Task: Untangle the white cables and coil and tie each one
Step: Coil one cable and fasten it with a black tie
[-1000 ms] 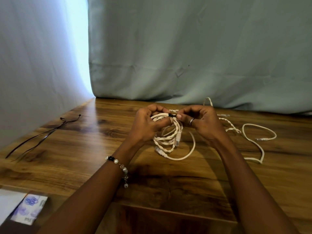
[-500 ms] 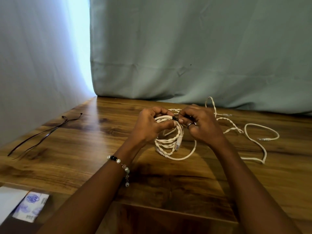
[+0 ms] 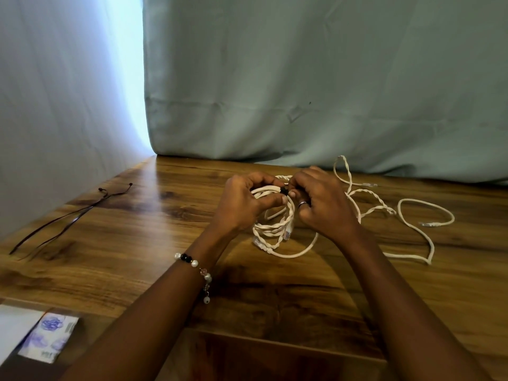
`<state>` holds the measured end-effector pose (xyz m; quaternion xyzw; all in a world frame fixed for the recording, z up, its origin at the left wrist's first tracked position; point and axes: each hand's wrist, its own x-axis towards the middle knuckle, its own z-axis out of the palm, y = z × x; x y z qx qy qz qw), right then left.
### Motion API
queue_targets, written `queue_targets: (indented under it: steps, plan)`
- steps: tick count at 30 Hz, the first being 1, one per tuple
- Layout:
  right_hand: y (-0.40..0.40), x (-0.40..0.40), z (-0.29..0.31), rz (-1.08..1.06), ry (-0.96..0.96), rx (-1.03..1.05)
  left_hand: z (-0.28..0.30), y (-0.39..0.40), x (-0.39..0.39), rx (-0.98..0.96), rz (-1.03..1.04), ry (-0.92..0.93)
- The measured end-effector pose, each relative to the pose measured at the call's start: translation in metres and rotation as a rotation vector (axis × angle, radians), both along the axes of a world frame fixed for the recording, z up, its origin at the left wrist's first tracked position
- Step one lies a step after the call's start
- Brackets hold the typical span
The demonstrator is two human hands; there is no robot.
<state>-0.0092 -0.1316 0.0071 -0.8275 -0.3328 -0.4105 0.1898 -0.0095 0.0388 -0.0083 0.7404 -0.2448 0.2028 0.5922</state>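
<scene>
A coil of white cable (image 3: 275, 229) hangs just above the wooden table (image 3: 165, 243), its lower loops and clear plugs near the surface. My left hand (image 3: 242, 204) grips the top of the coil, thumb pressed on the strands. My right hand (image 3: 321, 204), with a ring on one finger, pinches a small black tie (image 3: 284, 191) at the top of the coil. Another white cable (image 3: 412, 215), partly twisted, lies loose on the table to the right, trailing behind my right hand.
Thin black ties (image 3: 68, 218) lie on the table at far left. A grey-green curtain (image 3: 302, 92) hangs along the table's back edge and left side. A white paper and a small printed packet (image 3: 46, 336) sit at the near left corner.
My right hand has turned over the top of the coil, working the black tie, and both hands dropped slightly toward the table. The loose cable has not moved.
</scene>
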Motion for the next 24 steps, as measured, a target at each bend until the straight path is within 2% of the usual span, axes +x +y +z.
queue_targets:
  steps: [4, 9, 13, 15, 20, 24]
  plan:
    - [0.001, 0.001, -0.002, 0.037, 0.079, 0.120, -0.002, 0.000, 0.003, 0.008, 0.022, -0.025]
    - [-0.004, 0.003, 0.001, 0.165, 0.551, 0.416, -0.002, 0.001, 0.005, -0.052, 0.029, 0.015]
    - [-0.010, 0.002, 0.005, 0.292, 0.703, 0.530, 0.001, 0.002, 0.003, -0.091, 0.011, 0.044]
    - [-0.013, 0.002, 0.004, 0.255, 0.676, 0.454, 0.002, 0.001, 0.001, -0.091, -0.016, 0.063]
    - [-0.009, -0.002, 0.001, 0.099, 0.423, 0.197, 0.002, 0.002, -0.001, -0.068, -0.049, 0.093]
    - [-0.003, -0.003, 0.001, 0.052, 0.313, 0.147, 0.001, 0.003, 0.000, -0.063, -0.030, 0.098]
